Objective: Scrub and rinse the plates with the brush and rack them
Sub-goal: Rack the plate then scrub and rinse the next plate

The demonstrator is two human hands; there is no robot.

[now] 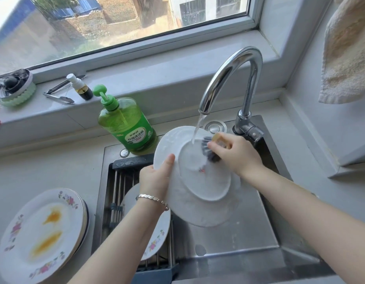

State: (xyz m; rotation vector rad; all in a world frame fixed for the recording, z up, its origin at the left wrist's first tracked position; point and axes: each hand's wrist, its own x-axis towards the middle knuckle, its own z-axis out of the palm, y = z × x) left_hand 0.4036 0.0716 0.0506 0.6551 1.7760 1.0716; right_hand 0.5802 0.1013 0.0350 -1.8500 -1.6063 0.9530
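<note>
Nearest, on the grey worktop (44, 167) at left: a stack of flowered plates (40, 232), the top one smeared orange and unwashed. Beside it, one flowered plate (157, 238) lies in the rack (116, 193) set across the sink (239, 242); judged finished.

Over the basin, the left hand (155, 179) grips a white plate (202, 181) by its rim, underside up, thumb pressed on it, the rest of that hand hidden behind. The right hand (237, 156) has its fingers (220, 149) curled round the brush (211, 155), bristles on the plate under the running tap (235, 78).

Assessment: early stage, with most plates outstanding.

Behind: green soap bottle (126, 126), sill (136, 87) with tongs (58, 95), window (116, 21). A towel (347, 54) hangs at right.
</note>
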